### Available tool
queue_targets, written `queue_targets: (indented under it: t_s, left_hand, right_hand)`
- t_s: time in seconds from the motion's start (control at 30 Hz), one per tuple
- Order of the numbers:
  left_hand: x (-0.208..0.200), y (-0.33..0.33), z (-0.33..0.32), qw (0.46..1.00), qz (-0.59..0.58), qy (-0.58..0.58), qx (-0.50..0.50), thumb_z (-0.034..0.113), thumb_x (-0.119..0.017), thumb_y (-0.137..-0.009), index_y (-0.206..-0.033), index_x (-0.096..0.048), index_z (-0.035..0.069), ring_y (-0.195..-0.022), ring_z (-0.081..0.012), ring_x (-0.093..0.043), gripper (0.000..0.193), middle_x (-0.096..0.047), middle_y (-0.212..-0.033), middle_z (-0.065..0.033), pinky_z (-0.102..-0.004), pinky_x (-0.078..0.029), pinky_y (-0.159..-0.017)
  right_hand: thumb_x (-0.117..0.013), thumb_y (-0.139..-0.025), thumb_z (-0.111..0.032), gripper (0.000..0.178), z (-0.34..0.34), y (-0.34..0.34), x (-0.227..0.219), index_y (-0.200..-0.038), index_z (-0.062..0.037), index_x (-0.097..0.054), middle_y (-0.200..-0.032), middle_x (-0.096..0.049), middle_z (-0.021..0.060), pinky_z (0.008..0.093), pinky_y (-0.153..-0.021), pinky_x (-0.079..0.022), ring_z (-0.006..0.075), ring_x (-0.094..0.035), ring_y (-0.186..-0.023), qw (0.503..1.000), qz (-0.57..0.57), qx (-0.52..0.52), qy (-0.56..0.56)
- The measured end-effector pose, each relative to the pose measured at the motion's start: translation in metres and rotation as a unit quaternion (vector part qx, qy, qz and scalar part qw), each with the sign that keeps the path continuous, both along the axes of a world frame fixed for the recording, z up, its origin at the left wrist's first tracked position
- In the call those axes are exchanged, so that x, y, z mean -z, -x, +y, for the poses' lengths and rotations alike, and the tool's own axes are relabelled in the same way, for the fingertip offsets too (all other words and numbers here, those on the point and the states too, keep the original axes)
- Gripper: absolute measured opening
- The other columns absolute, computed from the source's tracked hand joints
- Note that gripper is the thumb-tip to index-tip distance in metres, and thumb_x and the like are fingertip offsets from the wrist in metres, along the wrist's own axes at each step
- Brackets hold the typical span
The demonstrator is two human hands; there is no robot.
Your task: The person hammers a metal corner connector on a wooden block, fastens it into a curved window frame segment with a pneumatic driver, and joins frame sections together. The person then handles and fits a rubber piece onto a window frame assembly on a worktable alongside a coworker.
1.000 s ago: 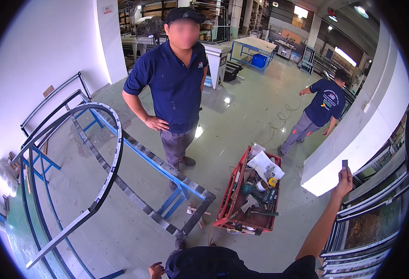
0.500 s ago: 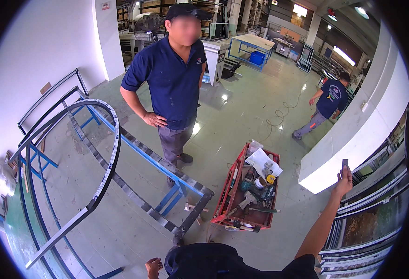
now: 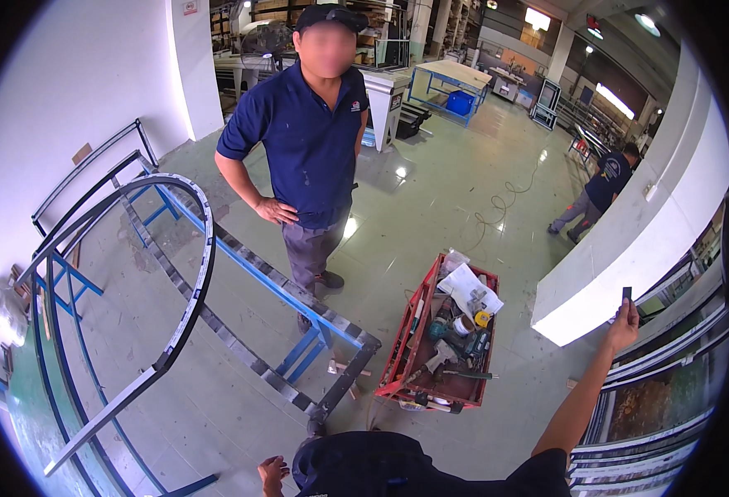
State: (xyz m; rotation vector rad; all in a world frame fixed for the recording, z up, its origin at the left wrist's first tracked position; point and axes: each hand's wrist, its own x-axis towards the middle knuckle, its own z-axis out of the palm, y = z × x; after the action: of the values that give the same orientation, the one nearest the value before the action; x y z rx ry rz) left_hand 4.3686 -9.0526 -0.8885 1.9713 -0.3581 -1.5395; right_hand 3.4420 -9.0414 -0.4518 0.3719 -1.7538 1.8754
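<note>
My right hand [image 3: 624, 325] is raised out to the right on an outstretched arm, near the white pillar. Its fingers are closed on a small dark rectangular piece [image 3: 627, 293], which sticks up past the fingertips; its exact kind cannot be made out. Low beside my body, my left hand [image 3: 272, 473] hangs with its fingers loosely bent and nothing visible in them. Nearest to it are the lower end of a blue-and-black trestle [image 3: 325, 327] and a frame with a curved, arched end [image 3: 207, 257] resting across the trestles.
Ahead of me stands a person [image 3: 298, 149] in a navy shirt, hand on hip. A red tool cart [image 3: 398, 352] holds drills, tape and papers. Another person [image 3: 605, 184] bends beyond the white pillar [image 3: 630, 240]. Long profiles [image 3: 646, 451] are stacked at right; a hose [image 3: 505, 207] lies on the floor.
My right hand has shifted slightly to the right with the dark piece. The far person has moved right and bent lower, partly behind the pillar. The left hand has hardly moved.
</note>
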Motion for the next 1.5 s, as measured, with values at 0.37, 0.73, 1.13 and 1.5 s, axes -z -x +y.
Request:
queue_targets:
  t_s: [0.37,0.73,1.13,1.5]
  left_hand:
    - [0.006,-0.003,0.005,0.999,0.019,-0.027,-0.006,0.017,-0.076,-0.094,-0.121,-0.071,-0.009,-0.067,-0.0268,-0.074,0.037,-0.077,-0.093,-0.0186,-0.0386,-0.063,-0.059]
    - [0.004,0.001,-0.020,0.999,0.030,0.001,0.036,0.017,-0.074,-0.095,-0.123,-0.070,-0.009,-0.069,-0.0259,-0.075,0.038,-0.077,-0.096,-0.0196,-0.0365,-0.062,-0.060]
    - [0.006,-0.018,-0.016,0.999,0.032,-0.011,0.014,0.018,-0.074,-0.096,-0.123,-0.069,-0.009,-0.069,-0.0265,-0.076,0.039,-0.077,-0.097,-0.0190,-0.0368,-0.063,-0.059]
    - [0.015,-0.035,-0.010,0.999,0.035,-0.016,-0.007,0.017,-0.074,-0.096,-0.123,-0.070,-0.008,-0.069,-0.0266,-0.076,0.037,-0.077,-0.096,-0.0189,-0.0367,-0.064,-0.058]
  right_hand:
    - [-0.082,-0.100,-0.026,0.036,0.037,0.015,-0.023,-0.120,0.0041,-0.080,-0.103,-0.082,0.0115,0.0316,-0.081,-0.058,0.0176,-0.073,-0.089,0.987,0.108,0.060,-0.105]
    - [-0.086,-0.095,-0.036,0.044,0.068,0.004,-0.049,-0.114,0.0037,-0.082,-0.100,-0.083,0.0117,0.0343,-0.081,-0.056,0.0193,-0.074,-0.086,0.971,0.102,0.164,-0.143]
    - [-0.083,-0.099,-0.020,0.024,0.050,-0.016,-0.038,-0.100,0.0012,-0.073,-0.089,-0.072,0.0029,0.0291,-0.071,-0.050,0.0112,-0.060,-0.077,0.990,0.103,0.051,-0.078]
    - [-0.083,-0.100,-0.019,0.020,-0.002,-0.060,-0.045,-0.097,-0.0025,-0.071,-0.089,-0.068,-0.0008,0.0257,-0.065,-0.046,0.0083,-0.057,-0.076,0.991,0.102,0.013,-0.088]
